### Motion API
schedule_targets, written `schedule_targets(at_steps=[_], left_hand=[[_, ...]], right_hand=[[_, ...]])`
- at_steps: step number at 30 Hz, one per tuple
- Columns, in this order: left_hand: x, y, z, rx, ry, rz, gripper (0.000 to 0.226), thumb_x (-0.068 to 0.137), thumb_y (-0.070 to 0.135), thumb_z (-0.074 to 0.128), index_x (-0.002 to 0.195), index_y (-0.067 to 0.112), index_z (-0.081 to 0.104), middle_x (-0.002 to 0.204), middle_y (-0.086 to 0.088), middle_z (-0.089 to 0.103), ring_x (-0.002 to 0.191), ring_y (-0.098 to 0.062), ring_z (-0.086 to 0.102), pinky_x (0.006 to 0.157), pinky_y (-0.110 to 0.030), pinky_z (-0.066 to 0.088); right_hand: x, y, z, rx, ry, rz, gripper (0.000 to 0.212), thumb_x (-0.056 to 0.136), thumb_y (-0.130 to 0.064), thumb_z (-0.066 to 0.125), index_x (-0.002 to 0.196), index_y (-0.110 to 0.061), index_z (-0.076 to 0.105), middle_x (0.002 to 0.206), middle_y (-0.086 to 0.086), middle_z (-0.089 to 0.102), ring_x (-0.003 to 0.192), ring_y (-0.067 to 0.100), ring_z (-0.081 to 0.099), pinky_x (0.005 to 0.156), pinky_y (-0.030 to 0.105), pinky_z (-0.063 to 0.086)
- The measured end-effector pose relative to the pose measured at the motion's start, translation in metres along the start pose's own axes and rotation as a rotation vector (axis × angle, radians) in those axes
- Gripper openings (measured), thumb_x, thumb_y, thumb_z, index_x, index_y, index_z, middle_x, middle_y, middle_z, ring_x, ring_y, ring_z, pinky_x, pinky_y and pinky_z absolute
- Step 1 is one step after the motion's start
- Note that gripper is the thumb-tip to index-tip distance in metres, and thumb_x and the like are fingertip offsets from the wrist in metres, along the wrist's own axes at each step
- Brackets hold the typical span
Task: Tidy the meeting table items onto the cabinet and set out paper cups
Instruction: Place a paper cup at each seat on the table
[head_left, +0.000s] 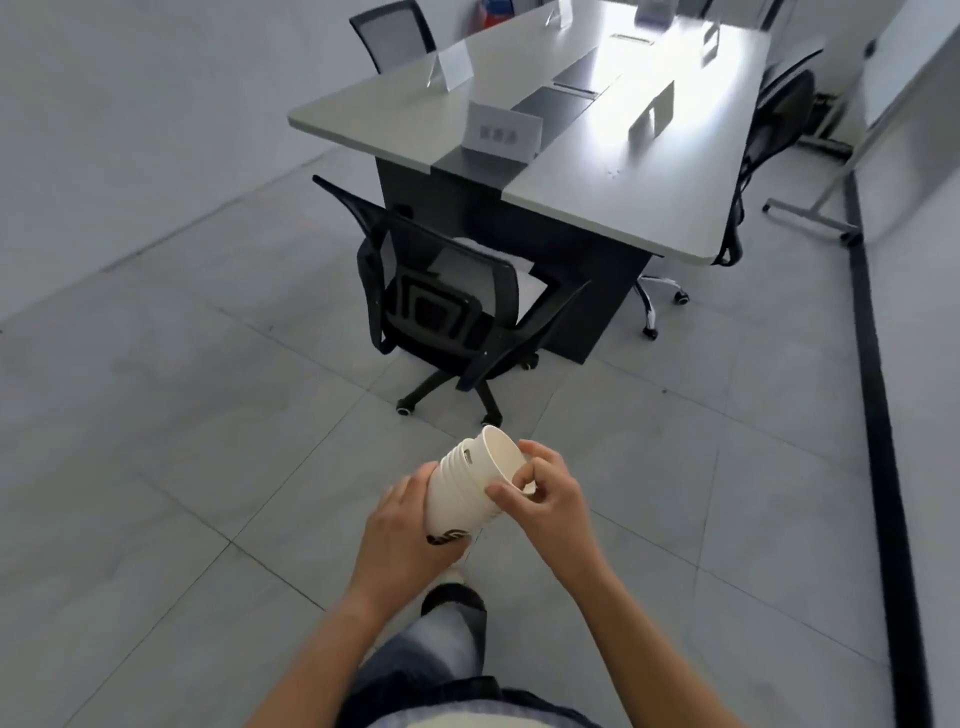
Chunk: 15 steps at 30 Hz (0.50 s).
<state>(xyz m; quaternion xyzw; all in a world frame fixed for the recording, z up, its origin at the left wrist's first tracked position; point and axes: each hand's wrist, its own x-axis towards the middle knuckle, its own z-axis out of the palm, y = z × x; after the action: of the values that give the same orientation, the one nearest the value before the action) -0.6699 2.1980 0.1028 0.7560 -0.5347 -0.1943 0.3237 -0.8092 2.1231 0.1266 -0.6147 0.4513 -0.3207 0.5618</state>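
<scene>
A stack of several white paper cups (467, 480) lies tilted in front of me, mouth pointing up and away. My left hand (402, 525) grips the lower part of the stack from the left. My right hand (545, 493) pinches the rim of the top cup with thumb and fingers. The grey meeting table (649, 171) stands ahead, beyond arm's reach, with several white name cards (501, 132) standing on it.
A black mesh office chair (447, 301) stands between me and the table's near end. More chairs sit at the far left (395, 34) and right side (779, 109). A whiteboard stand (810, 208) is at the right. Tiled floor surrounds me.
</scene>
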Motion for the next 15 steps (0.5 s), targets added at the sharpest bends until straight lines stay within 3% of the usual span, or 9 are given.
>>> schedule_targets(at_steps=[5, 8, 13, 15], left_hand=[[0.098, 0.008, 0.004, -0.029, -0.030, 0.084, 0.075, 0.059, 0.020, 0.082, 0.124, 0.009, 0.047, 0.107, -0.005, 0.059, 0.093, -0.022, 0.055, 0.079, -0.041, 0.052], [0.147, 0.015, 0.010, -0.092, -0.046, 0.108, 0.074, 0.060, 0.019, 0.081, 0.125, 0.010, 0.046, 0.104, 0.003, 0.053, 0.093, -0.018, 0.053, 0.081, -0.041, 0.051], [0.194, 0.020, 0.035, -0.140, -0.170, 0.132, 0.075, 0.059, 0.024, 0.078, 0.126, 0.015, 0.046, 0.108, 0.002, 0.056, 0.095, -0.015, 0.051, 0.083, -0.040, 0.050], [0.204, 0.022, 0.045, -0.156, -0.232, 0.150, 0.075, 0.058, 0.032, 0.072, 0.126, 0.018, 0.046, 0.108, 0.007, 0.055, 0.096, -0.014, 0.051, 0.086, -0.039, 0.048]], right_hand=[[0.080, -0.024, -0.016, 0.015, 0.116, 0.010, 0.039, 0.072, -0.009, 0.074, 0.054, -0.018, 0.041, 0.106, -0.013, 0.054, 0.100, 0.009, 0.050, 0.064, 0.011, 0.046], [0.121, -0.036, -0.029, 0.043, 0.182, 0.017, 0.040, 0.072, -0.009, 0.075, 0.054, -0.018, 0.040, 0.106, -0.008, 0.057, 0.101, 0.014, 0.052, 0.063, 0.013, 0.047], [0.148, -0.032, -0.045, 0.108, 0.338, 0.101, 0.037, 0.052, -0.040, 0.072, 0.059, -0.018, 0.043, 0.105, -0.004, 0.061, 0.092, 0.012, 0.057, 0.061, 0.018, 0.049], [0.153, -0.022, -0.054, 0.146, 0.397, 0.147, 0.035, 0.053, -0.036, 0.073, 0.061, -0.016, 0.045, 0.103, -0.001, 0.063, 0.089, 0.015, 0.058, 0.064, 0.022, 0.048]])
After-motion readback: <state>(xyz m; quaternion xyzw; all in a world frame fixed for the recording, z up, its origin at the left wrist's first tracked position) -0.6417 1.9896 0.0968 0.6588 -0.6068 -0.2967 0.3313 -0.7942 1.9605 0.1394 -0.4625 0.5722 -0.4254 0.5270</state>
